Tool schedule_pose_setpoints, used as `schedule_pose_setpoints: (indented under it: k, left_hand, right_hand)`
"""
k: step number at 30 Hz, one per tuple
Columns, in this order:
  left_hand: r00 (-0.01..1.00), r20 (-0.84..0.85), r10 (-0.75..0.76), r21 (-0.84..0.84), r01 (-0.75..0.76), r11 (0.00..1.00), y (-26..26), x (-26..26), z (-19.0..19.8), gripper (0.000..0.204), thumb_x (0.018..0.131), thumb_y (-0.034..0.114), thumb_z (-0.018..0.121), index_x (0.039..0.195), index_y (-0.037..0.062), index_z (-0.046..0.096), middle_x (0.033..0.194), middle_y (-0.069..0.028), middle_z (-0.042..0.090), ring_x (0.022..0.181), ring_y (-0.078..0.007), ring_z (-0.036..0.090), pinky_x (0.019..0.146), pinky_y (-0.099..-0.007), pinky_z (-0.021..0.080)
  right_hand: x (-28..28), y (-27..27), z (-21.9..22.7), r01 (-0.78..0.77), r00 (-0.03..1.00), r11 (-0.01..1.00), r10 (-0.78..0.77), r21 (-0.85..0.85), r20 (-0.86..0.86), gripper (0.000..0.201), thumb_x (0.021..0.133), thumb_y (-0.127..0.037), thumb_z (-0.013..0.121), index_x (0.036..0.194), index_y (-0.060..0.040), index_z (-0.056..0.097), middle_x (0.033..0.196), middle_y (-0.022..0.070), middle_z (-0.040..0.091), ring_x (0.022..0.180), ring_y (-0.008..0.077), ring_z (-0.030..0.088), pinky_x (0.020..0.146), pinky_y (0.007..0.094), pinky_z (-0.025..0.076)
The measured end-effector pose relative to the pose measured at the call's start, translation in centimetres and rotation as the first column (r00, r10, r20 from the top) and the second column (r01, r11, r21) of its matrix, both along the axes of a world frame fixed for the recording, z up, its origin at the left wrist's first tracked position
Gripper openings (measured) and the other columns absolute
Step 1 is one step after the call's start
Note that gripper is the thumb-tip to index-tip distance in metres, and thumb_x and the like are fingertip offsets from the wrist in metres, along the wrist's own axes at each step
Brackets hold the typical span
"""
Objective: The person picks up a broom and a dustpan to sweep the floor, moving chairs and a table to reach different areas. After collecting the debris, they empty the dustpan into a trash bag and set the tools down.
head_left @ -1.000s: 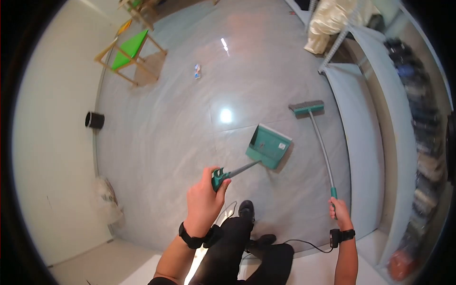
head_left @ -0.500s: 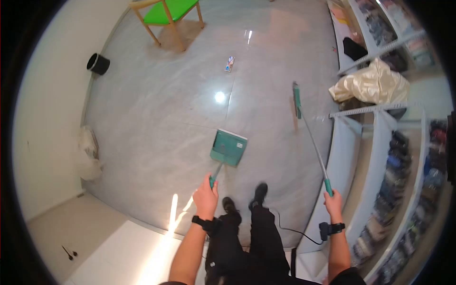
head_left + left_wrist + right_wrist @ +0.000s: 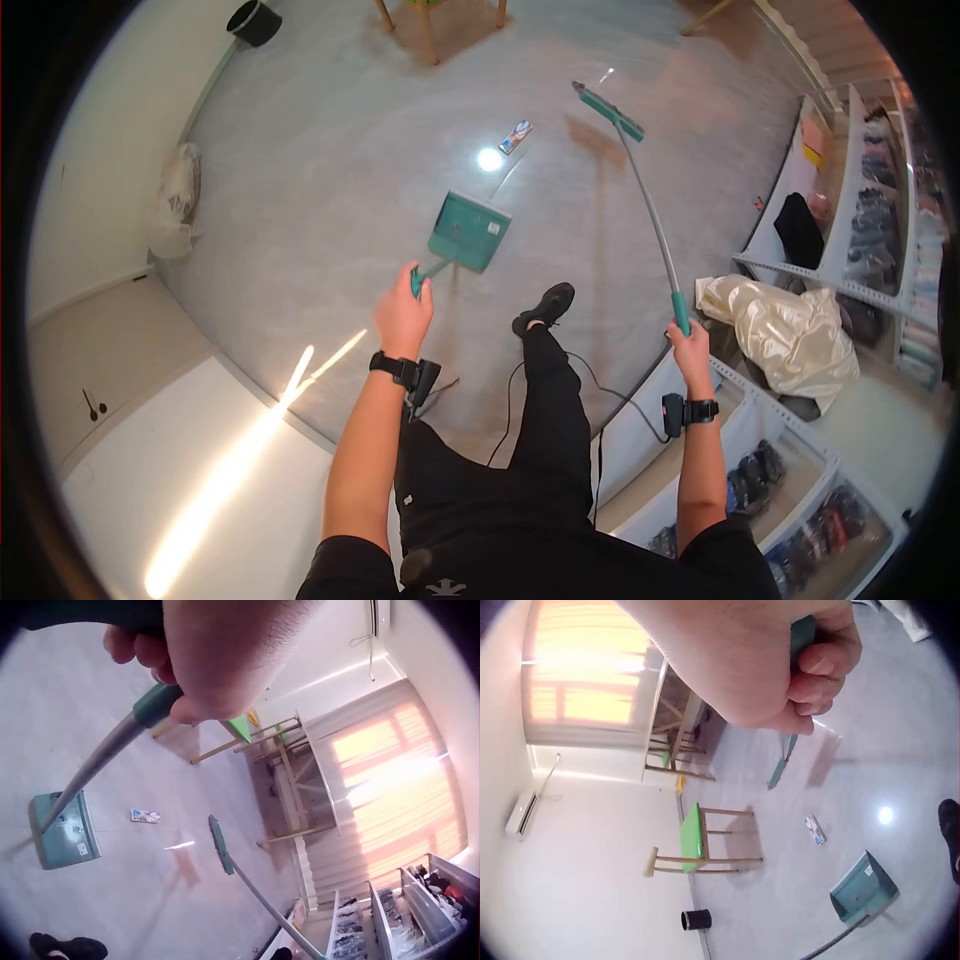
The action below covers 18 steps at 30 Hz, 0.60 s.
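Observation:
My left hand point(image 3: 403, 318) grips the green handle of a long-handled dustpan point(image 3: 468, 235), its pan out in front of me with the opening facing away. My right hand point(image 3: 690, 355) holds the green grip of a broom point(image 3: 655, 215) with a grey pole. The broom head point(image 3: 608, 110) is green with dark bristles, and its shadow falls on the floor apart from it. Between pan and broom head, a little farther out, a small printed packet point(image 3: 516, 137) lies on the floor. In the right wrist view, curled fingers point(image 3: 821, 682) wrap the broom grip.
A black bin point(image 3: 254, 22) and a plastic-wrapped bundle point(image 3: 180, 200) stand along the left wall. A green-seated chair point(image 3: 694, 838) is ahead. On the right, shelves of bagged items point(image 3: 755, 475) and a shiny cream cloth point(image 3: 785, 335) border the floor. A cable point(image 3: 615, 390) trails by my legs.
I have stepped forward and my view has turned, bringing the packet closer. The broom head has swung farther ahead and leftward. Both hands keep their grips.

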<state>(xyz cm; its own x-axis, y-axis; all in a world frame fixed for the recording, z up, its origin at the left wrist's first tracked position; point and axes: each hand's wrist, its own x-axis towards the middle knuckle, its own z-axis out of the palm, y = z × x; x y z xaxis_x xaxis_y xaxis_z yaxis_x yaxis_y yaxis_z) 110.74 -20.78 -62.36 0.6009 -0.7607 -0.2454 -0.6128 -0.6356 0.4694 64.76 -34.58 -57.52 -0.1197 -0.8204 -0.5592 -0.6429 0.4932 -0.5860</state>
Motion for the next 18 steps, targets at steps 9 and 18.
schedule_pose_setpoints:
  k: [9,18]
  left_hand:
    - [0.996,0.034,0.086,0.030,-0.087,0.996,-12.4,0.5,1.2,0.031,0.087,0.029,0.061,0.116,0.0175,0.058,0.079,-0.0157,0.068,0.074,-0.0385,0.064,0.060,-0.0470,0.050]
    - [0.994,0.022,0.110,0.025,-0.110,0.994,-17.2,2.3,1.3,0.031,0.086,0.029,0.063,0.114,0.0169,0.060,0.079,-0.0157,0.068,0.073,-0.0385,0.065,0.061,-0.0467,0.051]
  right_hand:
    - [0.6,-15.6,-1.9,-0.199,0.970,0.979,0.202,0.036,-0.134,0.029,0.085,-0.021,0.066,0.101,0.0038,0.062,0.062,0.0032,0.055,0.051,0.0104,0.051,0.046,0.0304,0.040]
    - [-1.5,-30.6,3.7,-0.746,0.529,0.665,0.628,0.042,-0.571,0.030,0.081,-0.022,0.067,0.096,0.0037,0.061,0.072,0.0236,0.061,0.070,0.0386,0.061,0.063,0.0430,0.046]
